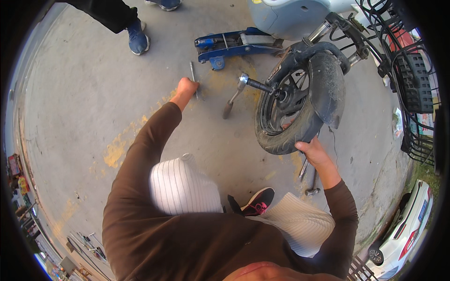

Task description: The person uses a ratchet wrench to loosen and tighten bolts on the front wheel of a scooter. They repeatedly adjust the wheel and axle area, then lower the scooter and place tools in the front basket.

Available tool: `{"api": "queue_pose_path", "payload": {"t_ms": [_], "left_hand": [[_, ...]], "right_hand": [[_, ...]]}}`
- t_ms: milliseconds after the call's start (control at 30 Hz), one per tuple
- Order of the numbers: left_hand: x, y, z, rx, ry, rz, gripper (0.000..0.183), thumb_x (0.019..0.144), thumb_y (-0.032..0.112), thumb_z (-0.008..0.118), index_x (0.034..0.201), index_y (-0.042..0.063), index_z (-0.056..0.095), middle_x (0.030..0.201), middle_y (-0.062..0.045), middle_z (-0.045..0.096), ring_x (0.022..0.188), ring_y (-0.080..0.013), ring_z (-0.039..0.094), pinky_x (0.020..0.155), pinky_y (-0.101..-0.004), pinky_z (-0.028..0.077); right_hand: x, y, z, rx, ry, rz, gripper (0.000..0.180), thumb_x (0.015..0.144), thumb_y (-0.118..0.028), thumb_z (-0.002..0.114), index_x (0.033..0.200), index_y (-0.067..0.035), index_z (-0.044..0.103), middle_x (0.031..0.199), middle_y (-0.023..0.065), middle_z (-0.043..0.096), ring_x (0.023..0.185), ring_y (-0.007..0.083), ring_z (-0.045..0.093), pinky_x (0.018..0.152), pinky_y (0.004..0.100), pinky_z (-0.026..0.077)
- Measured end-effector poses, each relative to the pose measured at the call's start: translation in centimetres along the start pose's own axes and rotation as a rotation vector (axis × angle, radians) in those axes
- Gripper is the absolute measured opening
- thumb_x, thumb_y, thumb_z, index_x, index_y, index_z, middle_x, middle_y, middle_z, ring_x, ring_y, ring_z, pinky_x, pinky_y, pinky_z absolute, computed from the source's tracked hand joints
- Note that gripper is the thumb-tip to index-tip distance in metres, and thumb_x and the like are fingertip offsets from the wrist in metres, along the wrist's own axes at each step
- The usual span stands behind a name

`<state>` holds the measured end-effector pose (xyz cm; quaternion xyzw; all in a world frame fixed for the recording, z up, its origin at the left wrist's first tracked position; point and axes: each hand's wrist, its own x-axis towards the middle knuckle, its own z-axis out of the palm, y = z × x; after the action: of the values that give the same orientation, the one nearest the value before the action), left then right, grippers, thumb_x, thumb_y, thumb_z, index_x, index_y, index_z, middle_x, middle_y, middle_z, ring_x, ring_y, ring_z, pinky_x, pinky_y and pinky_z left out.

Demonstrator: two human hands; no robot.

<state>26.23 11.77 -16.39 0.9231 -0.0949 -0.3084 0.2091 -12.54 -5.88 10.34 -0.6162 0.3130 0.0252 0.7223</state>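
My left hand (188, 86) is closed around a thin metal rod-like tool (192, 70) near the concrete floor. The lower edge of a scooter's front tyre (277, 144) is gripped by my right hand (311, 149), its thumb on the near sidewall and the fingers partly hidden behind. A ratchet wrench (242, 80) with a long socket extension (259, 85) sits on the wheel's axle, its handle pointing down. The black front fender (327, 91) covers the tyre's right side. Below my right hand, a metal bar tool (303, 169) and a hammer (312, 191) lie on the floor.
A blue floor jack (239, 44) reaches under the scooter's light-blue body (291, 17). Another person's shoe (138, 38) stands at the upper left. A wire basket and cables (404, 70) hang at the right, above a parked white car (407, 228). Several tools (88, 242) lie lower left.
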Motion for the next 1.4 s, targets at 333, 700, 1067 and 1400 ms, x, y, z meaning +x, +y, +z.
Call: {"api": "queue_pose_path", "payload": {"t_ms": [333,700,1067,1400], "left_hand": [[0.5,-3.8,-9.7,-0.229,0.160,0.343,0.022,0.092,0.021,0.054,0.105,0.003,0.060,0.081,-0.017,0.066,0.073,-0.0292,0.066,0.064,-0.0409,0.050],[1.9,2.5,-14.6,0.577,0.177,0.651,0.025,0.095,0.031,0.052,0.100,0.008,0.061,0.091,-0.015,0.068,0.089,-0.0383,0.064,0.072,-0.0481,0.049],[0.1,16.7,-16.8,1.237,0.222,0.880,0.012,0.079,0.009,0.061,0.080,0.007,0.073,0.080,-0.013,0.070,0.074,-0.0329,0.068,0.060,-0.0407,0.054],[4.1,3.9,-14.3,0.580,0.114,0.736,0.030,0.097,0.033,0.047,0.097,0.007,0.064,0.085,-0.017,0.067,0.084,-0.0397,0.063,0.070,-0.0493,0.050]], "right_hand": [[0.1,0.3,-0.3,0.019,-0.017,-0.010,0.091,0.067,-0.039,0.081,0.137,-0.001,0.037,0.128,0.0152,0.054,0.124,0.0254,0.050,0.107,0.0389,0.038],[0.0,0.3,-0.3,0.049,-0.036,0.000,0.090,0.068,-0.038,0.081,0.138,-0.003,0.037,0.128,0.0131,0.054,0.123,0.0249,0.051,0.106,0.0392,0.039],[0.3,0.3,-0.6,0.015,-0.057,0.001,0.097,0.065,-0.041,0.085,0.139,-0.002,0.034,0.129,0.0140,0.053,0.124,0.0256,0.050,0.105,0.0398,0.040],[0.4,0.7,-1.0,-0.010,-0.054,-0.012,0.098,0.065,-0.041,0.085,0.139,-0.001,0.033,0.131,0.0146,0.052,0.125,0.0264,0.048,0.106,0.0413,0.038]]}}
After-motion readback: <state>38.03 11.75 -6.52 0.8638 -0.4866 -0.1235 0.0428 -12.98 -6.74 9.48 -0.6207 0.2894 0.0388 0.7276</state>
